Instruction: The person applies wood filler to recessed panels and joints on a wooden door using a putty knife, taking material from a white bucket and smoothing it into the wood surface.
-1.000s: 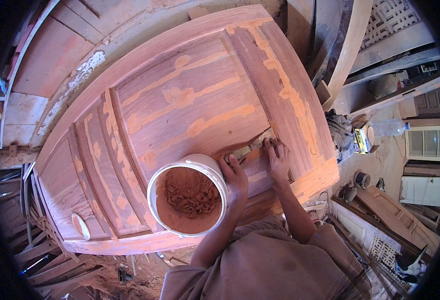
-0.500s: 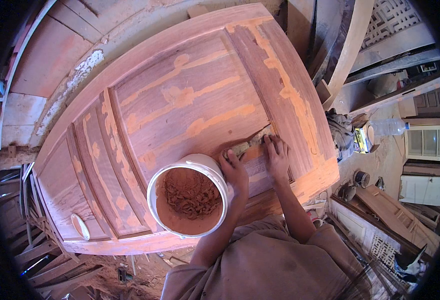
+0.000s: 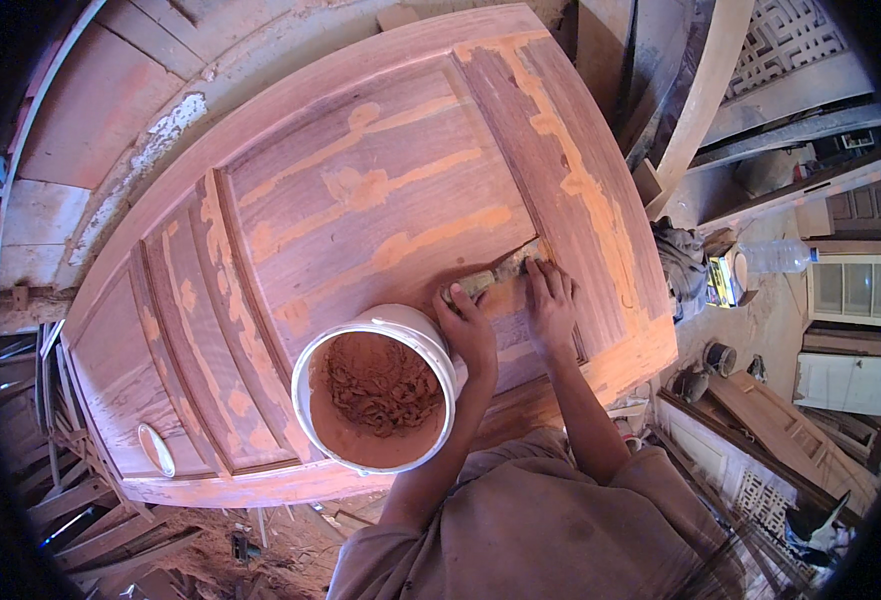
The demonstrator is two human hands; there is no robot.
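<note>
My left hand (image 3: pixel 467 328) is closed around the worn handle of a putty knife (image 3: pixel 474 285), whose blade (image 3: pixel 513 263) points right and away from me. At the blade's far end, the bent fingers of my right hand (image 3: pixel 552 305) are pressed against it, partly hiding it. Both hands are low over a reddish wooden panelled door (image 3: pixel 390 175) with orange filler streaks (image 3: pixel 450 232) along its boards. Beside my left forearm stands a white bucket (image 3: pixel 447 425) holding reddish-brown filler paste (image 3: pixel 380 385).
A white oval piece (image 3: pixel 157 450) lies at the door's left end. Timber offcuts (image 3: pixel 90 520) are heaped beyond that end. To the right are a clear plastic bottle (image 3: pixel 778 256), a dark can (image 3: pixel 720 356) and a leaning wooden panel (image 3: pixel 785 425). A curved board (image 3: pixel 700 110) rises at the far right.
Both hands and the putty knife have shifted slightly away from me over the door. The whole view has also moved a little. Both hands keep their hold.
</note>
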